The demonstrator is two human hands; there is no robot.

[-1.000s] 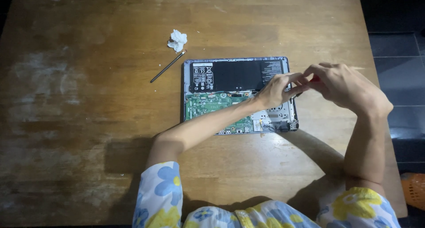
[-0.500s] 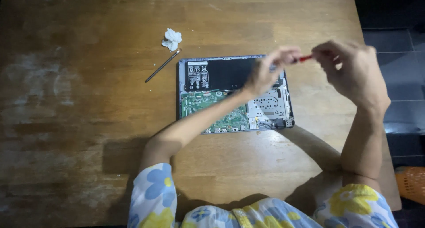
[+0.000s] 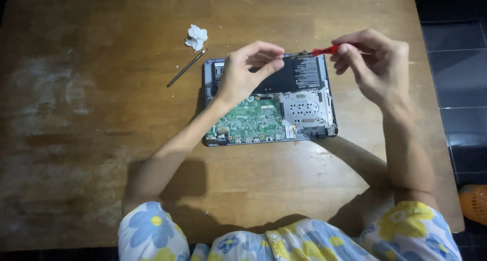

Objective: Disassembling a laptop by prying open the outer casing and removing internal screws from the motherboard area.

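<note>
Hands, head view: both raised above the far half of an opened laptop [image 3: 269, 106].

Right hand [image 3: 373, 63]: fingers closed on the red handle of a small screwdriver [image 3: 317, 51], which lies roughly level, its metal shaft pointing toward the left hand.

Left hand [image 3: 246, 71]: thumb and forefinger brought narrowly together at the shaft's tip; whether they pinch the tip itself or something tiny beside it cannot be told.

Laptop: lies flat near the middle of the tabletop [image 3: 101, 139], bottom cover off. Black battery [image 3: 299, 73] fills the far part, partly hidden by the left hand. Green circuit board [image 3: 251, 121] sits near left; silver perforated metal plate [image 3: 304, 109] near right, just beside the board.

Tissue [image 3: 196, 37]: white, crumpled, on the tabletop beyond the laptop's far left corner.

Thin dark rod-like tool [image 3: 186, 67]: lies slantwise between tissue and laptop, touching neither as far as can be seen.

Tabletop: brown wood, worn pale patches on the left.

Sleeves [image 3: 152, 230]: blue and yellow floral print, at the near edge.

Floor [image 3: 456, 88]: dark tiles, right of the tabletop.
</note>
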